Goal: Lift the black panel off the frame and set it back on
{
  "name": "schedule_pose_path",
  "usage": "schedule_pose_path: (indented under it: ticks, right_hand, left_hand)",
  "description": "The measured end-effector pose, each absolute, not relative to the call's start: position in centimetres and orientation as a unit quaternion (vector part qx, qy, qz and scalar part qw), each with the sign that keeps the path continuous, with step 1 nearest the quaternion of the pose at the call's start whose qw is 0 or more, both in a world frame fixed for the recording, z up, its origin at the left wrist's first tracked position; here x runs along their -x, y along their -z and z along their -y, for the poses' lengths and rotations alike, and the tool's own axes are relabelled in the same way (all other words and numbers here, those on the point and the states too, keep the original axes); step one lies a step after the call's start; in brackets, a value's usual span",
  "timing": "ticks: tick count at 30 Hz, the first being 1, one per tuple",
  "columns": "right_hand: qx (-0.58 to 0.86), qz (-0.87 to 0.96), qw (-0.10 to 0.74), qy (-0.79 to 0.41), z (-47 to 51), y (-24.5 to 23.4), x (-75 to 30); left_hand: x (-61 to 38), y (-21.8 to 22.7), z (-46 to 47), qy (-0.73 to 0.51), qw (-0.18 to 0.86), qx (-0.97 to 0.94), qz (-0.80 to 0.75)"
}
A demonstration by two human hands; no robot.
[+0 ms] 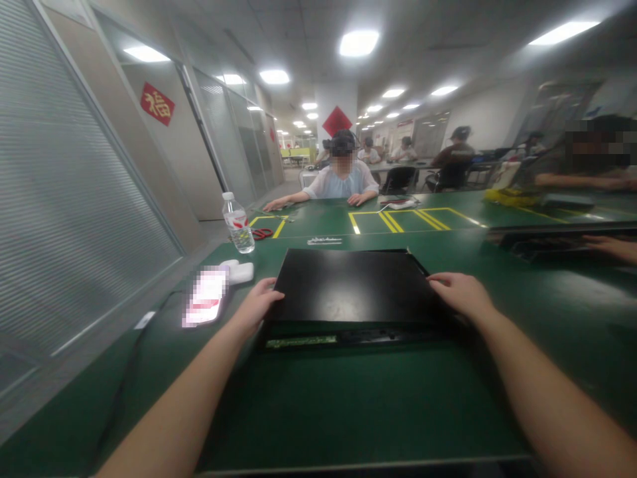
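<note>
A flat, glossy black rectangular panel lies in front of me, with light reflecting off its middle. My left hand grips its left edge, thumb on top. At the right edge, my right hand is closed on the same panel; its fingertips partly hide behind the rim. Under the near side shows a black frame with a green strip that looks like a circuit board. The panel covers most of the frame, and I cannot tell whether the two touch.
A phone, a white case, a water bottle and red-handled scissors lie or stand at the left. Yellow tape marks cross the green table. A person sits opposite; another's hand is at the right.
</note>
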State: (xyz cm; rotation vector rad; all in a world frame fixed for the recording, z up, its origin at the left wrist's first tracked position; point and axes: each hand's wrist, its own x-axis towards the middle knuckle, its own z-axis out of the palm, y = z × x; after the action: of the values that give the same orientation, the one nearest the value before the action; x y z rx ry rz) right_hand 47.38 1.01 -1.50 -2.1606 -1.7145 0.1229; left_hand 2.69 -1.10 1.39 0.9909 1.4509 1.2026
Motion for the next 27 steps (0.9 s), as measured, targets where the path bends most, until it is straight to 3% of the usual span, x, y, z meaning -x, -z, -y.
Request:
schedule_pose_path:
  ticks: [27]
  right_hand:
    - [0.777, 0.590, 0.208, -0.075, -1.33, 1.48, -47.78]
  left_hand:
    - [-2.78, -1.48, 1.20, -0.494, 0.480, -0.414, -0.595]
